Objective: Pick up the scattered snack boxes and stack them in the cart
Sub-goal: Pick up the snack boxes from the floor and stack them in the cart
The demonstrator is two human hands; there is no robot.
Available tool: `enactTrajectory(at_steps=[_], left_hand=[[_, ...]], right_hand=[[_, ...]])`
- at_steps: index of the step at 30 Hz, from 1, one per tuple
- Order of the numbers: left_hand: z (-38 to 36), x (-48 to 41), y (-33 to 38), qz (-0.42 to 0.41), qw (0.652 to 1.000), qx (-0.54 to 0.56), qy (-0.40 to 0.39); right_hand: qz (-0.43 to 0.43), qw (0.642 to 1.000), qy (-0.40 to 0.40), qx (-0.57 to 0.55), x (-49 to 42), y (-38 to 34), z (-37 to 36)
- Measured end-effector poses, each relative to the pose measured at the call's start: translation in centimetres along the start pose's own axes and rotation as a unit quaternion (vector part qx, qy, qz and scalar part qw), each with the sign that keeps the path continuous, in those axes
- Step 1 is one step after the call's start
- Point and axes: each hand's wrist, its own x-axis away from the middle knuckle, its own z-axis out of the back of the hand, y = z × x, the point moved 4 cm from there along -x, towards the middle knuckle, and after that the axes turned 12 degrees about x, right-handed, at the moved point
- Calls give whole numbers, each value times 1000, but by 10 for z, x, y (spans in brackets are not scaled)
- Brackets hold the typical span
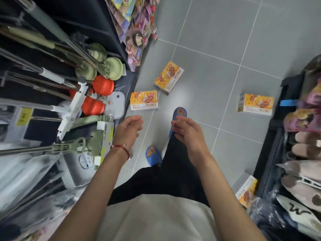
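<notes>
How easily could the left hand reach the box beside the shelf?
Probably yes, easily: the left hand is open and empty, and the box lies on the floor just ahead of it, nothing between.

Left hand (129, 128) and right hand (186, 130) outstretched, fingers loosely curled, empty

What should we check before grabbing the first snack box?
1. Left hand empty: ok.
2. Right hand empty: ok.
3. Nearest snack box flat on the floor, nothing on it: ok.
4. Other boxes located: ok, second box just beyond, third box to the right, fourth box lower right, partly hidden.
5. Blue slipper off the boxes: ok.
6. Cart in sight: cannot tell.
</notes>
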Motion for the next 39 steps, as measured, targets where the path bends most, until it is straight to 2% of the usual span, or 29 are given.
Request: enactTrajectory(at_steps=[5, 12, 20, 26, 32, 36, 39], left_hand=[[-36, -76, 17, 38, 999, -3, 39], [-52, -191, -2, 98, 993, -41, 59], [-33, -334, -69, 200, 976, -63, 64], [-10, -445, -138, 183, 967, -166, 62], [5, -541, -208, 195, 957, -205, 71], [5, -587, -235, 210, 952, -193, 111], [3, -624, -266, 243, 957, -103, 118]], right_hand=[[-27, 997, -24, 74, -91, -39, 3], [-66, 987, -14, 144, -209, -42, -12], [-131, 983, 19, 131, -345, 5, -64], [-173, 970, 3, 170, -445, 66, -98], [-185, 953, -24, 237, -541, 115, -126], [-173, 948, 5, 269, -606, 139, -143], [-164, 945, -14, 282, -641, 145, -161]])
